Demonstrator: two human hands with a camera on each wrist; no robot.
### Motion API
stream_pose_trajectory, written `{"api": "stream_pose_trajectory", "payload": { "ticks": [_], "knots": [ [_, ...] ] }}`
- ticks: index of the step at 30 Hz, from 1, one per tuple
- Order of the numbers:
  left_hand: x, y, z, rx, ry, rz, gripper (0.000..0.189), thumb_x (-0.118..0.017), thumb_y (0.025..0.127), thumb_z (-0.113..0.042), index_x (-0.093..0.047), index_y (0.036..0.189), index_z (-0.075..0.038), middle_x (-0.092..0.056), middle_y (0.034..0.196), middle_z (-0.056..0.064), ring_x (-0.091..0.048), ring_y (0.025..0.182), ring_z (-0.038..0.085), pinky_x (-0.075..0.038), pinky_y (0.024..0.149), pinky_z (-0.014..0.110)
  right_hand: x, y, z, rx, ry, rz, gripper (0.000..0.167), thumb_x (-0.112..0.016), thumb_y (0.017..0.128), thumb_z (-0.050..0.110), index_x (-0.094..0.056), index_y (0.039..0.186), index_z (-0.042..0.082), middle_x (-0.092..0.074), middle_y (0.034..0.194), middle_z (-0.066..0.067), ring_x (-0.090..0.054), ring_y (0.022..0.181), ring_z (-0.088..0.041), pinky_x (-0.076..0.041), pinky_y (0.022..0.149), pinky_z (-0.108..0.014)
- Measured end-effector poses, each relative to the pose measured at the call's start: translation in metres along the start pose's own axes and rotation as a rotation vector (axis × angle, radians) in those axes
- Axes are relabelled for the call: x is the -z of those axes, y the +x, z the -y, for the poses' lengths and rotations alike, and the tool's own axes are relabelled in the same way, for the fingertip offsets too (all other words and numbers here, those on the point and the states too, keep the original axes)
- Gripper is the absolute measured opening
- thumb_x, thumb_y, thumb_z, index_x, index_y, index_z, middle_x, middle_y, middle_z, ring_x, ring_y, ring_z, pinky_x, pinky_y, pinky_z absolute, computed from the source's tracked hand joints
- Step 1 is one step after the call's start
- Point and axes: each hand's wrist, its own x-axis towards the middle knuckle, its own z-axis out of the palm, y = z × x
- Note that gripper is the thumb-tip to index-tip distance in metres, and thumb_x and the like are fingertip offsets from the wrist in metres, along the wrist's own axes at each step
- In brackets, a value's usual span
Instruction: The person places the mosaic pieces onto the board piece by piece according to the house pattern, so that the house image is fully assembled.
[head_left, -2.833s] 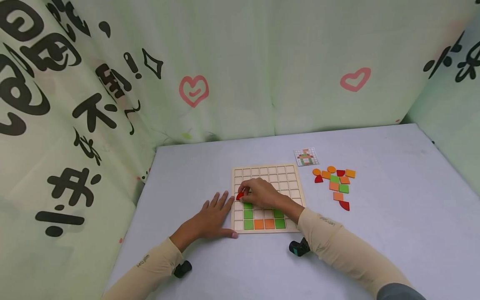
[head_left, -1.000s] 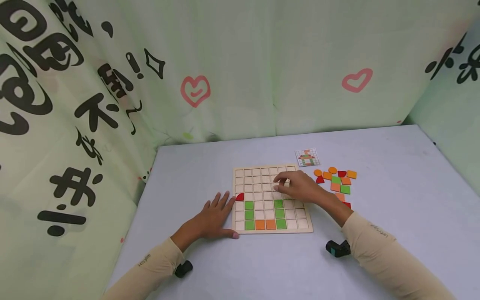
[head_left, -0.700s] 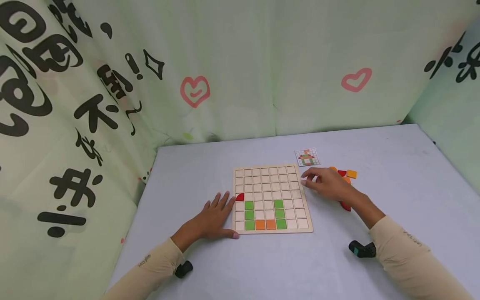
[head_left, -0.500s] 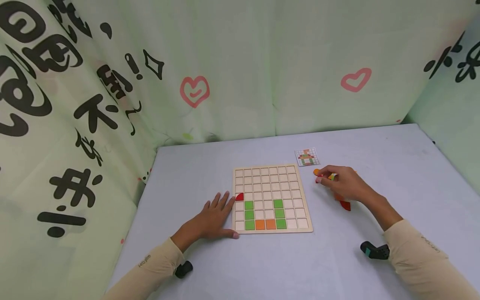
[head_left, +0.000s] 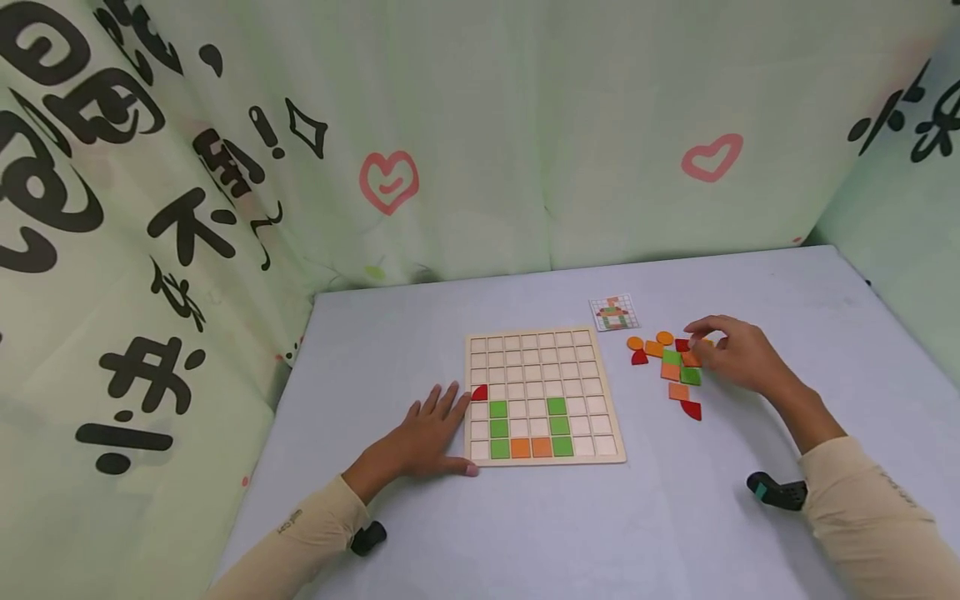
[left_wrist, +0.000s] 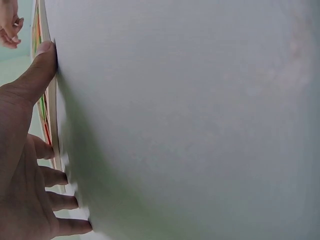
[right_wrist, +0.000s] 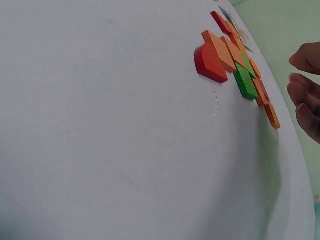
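A wooden grid board (head_left: 538, 392) lies on the table with green squares (head_left: 498, 428), two orange squares (head_left: 530, 448) and a red quarter-circle tile (head_left: 479, 392) in its cells. My left hand (head_left: 426, 433) rests on the table with fingers spread, its thumb and index finger touching the board's left side. In the left wrist view, that hand (left_wrist: 25, 165) lies against the board's edge (left_wrist: 51, 110). My right hand (head_left: 738, 354) hovers at the loose tiles (head_left: 671, 372), fingers loosely bent. The right wrist view shows the fingers (right_wrist: 300, 90) above the tiles (right_wrist: 245, 80), holding nothing visible.
A small pattern card (head_left: 614, 312) lies beyond the board's far right corner. The loose tiles are orange, green and red squares, rounds and curved pieces. A white-covered table (head_left: 525, 533) meets printed curtains (head_left: 540, 167) at the back and left.
My right hand has left the red tile in the board's left column and moved right to the loose tiles, crossing to their far right side. My left hand has stayed put.
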Motion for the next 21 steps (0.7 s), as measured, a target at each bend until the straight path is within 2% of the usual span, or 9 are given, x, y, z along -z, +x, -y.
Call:
{"api": "stream_pose_trajectory", "payload": {
  "ticks": [4, 7, 10, 13, 21],
  "knots": [
    [-0.001, 0.001, 0.0, 0.001, 0.003, 0.0, 0.115, -0.064, 0.079, -0.076, -0.013, 0.163, -0.015, -0.01, 0.17, 0.013, -0.008, 0.155, 0.041, -0.023, 0.118, 0.064, 0.004, 0.005, -0.015, -0.04, -0.026, 0.008, 0.035, -0.06, 0.099, 0.016, -0.06, 0.13, 0.0, -0.05, 0.132, -0.032, -0.047, 0.113, -0.048, -0.053, 0.083, -0.054],
    [-0.001, 0.001, 0.0, 0.001, 0.003, 0.0, 0.115, -0.065, 0.079, -0.075, -0.013, 0.163, -0.015, -0.009, 0.17, 0.013, -0.008, 0.155, 0.041, -0.023, 0.118, 0.065, 0.004, 0.008, -0.022, -0.056, -0.048, 0.054, 0.038, -0.059, 0.099, 0.013, -0.057, 0.134, -0.002, -0.042, 0.136, -0.035, -0.036, 0.126, -0.055, -0.041, 0.098, -0.069],
    [-0.002, 0.0, 0.0, 0.0, 0.005, 0.005, 0.116, -0.065, 0.079, -0.075, -0.013, 0.163, -0.015, -0.009, 0.17, 0.013, -0.008, 0.155, 0.041, -0.023, 0.118, 0.064, 0.001, 0.009, -0.028, -0.063, -0.075, 0.105, 0.043, -0.059, 0.098, 0.012, -0.054, 0.138, -0.003, -0.038, 0.138, -0.037, -0.03, 0.13, -0.057, -0.036, 0.103, -0.072],
    [-0.003, 0.0, 0.001, 0.003, 0.01, 0.011, 0.116, -0.064, 0.079, -0.076, -0.012, 0.163, -0.016, -0.008, 0.17, 0.012, -0.008, 0.156, 0.04, -0.023, 0.118, 0.064, -0.002, 0.01, -0.032, -0.063, -0.092, 0.131, 0.045, -0.06, 0.097, 0.012, -0.053, 0.139, -0.003, -0.037, 0.136, -0.037, -0.03, 0.13, -0.057, -0.036, 0.102, -0.071],
    [-0.004, 0.001, 0.002, -0.002, 0.003, 0.008, 0.115, -0.064, 0.08, -0.076, -0.012, 0.163, -0.015, -0.008, 0.17, 0.013, -0.007, 0.156, 0.041, -0.022, 0.118, 0.064, -0.002, 0.01, -0.031, -0.055, -0.114, 0.116, 0.041, -0.059, 0.099, 0.011, -0.057, 0.137, -0.003, -0.04, 0.129, -0.035, -0.033, 0.125, -0.054, -0.042, 0.098, -0.068]
  ]
}}
